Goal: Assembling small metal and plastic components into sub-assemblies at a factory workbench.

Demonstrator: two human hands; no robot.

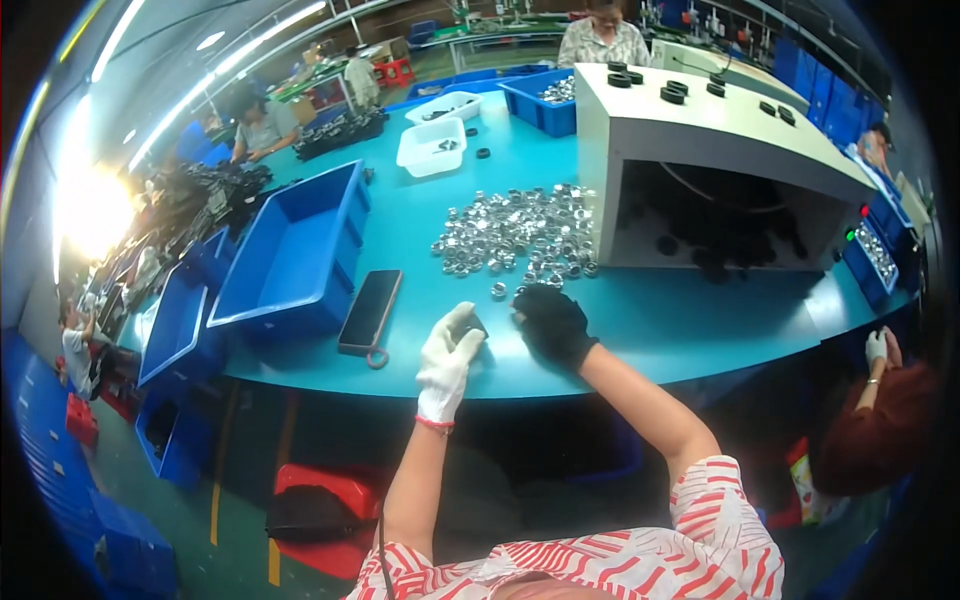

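My left hand (446, 366), in a white glove with a red cuff edge, is above the near edge of the turquoise table (640, 325). Its fingers are closed around a small dark piece (479, 328), only partly visible. To its right is my right hand (553, 326), in a black glove. Those fingers are curled inward, and whatever they hold is hidden by the dark glove. One loose silver metal ring (499, 291) lies just beyond my hands. Behind it spreads a heap of similar shiny rings (515, 232).
A phone (371, 312) and a large blue bin (285, 250) are on the left. White trays (432, 148) stand farther back. At right is a cream machine (730, 130) with a dark opening and black rings on top. Co-workers (604, 40) sit around the table.
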